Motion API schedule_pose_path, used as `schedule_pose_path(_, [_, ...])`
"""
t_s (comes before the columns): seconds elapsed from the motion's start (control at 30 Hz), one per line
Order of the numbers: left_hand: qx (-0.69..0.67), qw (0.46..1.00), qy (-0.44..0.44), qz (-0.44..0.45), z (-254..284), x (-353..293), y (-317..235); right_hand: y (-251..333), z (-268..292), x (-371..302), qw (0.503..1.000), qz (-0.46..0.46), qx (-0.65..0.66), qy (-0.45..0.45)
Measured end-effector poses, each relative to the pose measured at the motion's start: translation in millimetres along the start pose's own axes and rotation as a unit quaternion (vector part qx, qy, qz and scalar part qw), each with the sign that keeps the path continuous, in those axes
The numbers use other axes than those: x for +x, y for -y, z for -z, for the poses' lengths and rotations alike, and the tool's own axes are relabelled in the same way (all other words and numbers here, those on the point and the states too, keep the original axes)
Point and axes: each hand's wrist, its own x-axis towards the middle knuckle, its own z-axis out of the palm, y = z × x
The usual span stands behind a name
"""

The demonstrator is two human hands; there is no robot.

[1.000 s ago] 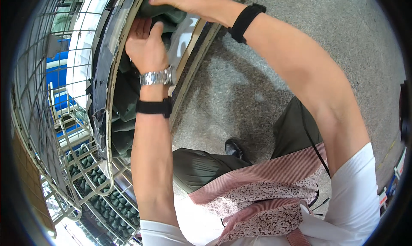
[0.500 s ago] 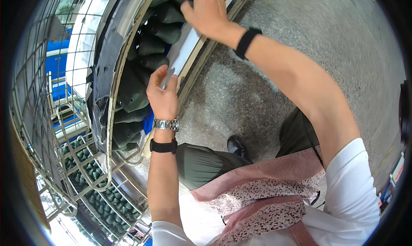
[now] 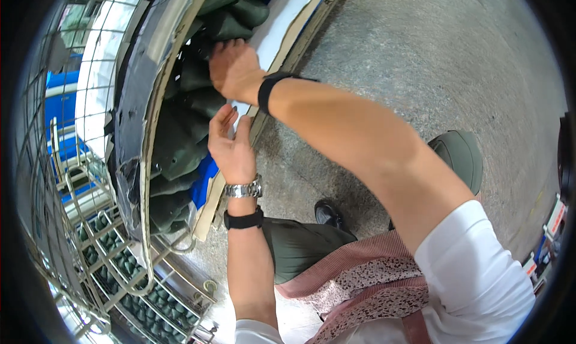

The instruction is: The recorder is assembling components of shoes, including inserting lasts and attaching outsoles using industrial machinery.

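Smooth, tapered dark green pieces [image 3: 240, 17] stand packed in a row inside a long bin with a worn grey side wall [image 3: 135, 92]. Among them, close to the bin's near edge, my right hand [image 3: 235, 71] is closed with its back up. Its fingertips are hidden, so what it grips does not show. Just below it, my left hand [image 3: 233, 149] is open, palm up, thumb and fingers apart. It hovers by the bin's near edge beside a large dark green piece [image 3: 174, 143], and I see no piece in it.
A white liner strip [image 3: 288, 14] runs along the bin's pale near edge. At the left stands a wire mesh cage [image 3: 45, 152]. A lower rack at bottom left holds many small green pieces [image 3: 159, 302]. Grey concrete floor [image 3: 372, 50] lies to the right; my shoe [image 3: 329, 214] is below.
My right hand has come down along the row from the top of the view, nearer my left hand. The left hand has shifted slightly. The whole view has moved a little.
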Motion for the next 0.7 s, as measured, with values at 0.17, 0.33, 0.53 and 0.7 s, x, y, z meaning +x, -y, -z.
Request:
schedule_pose_path(0.17, [0.038, 0.999, 0.007, -0.003, -2, 2, 9, -15, -7, -5, 0.998, 0.010, 0.043, -0.045])
schedule_pose_path(0.33, [0.086, 0.996, 0.004, -0.004, -3, 10, 22, -35, 1, -17, 0.984, 0.073, 0.127, -0.099])
schedule_pose_path(0.53, [0.097, 0.995, -0.006, 0.019, -11, 8, 17, -50, 6, -24, 0.975, 0.079, 0.165, -0.123])
schedule_pose_path(0.7, [0.133, 0.991, -0.013, -0.006, -4, 11, 20, -42, 15, -27, 0.969, 0.051, 0.226, -0.081])
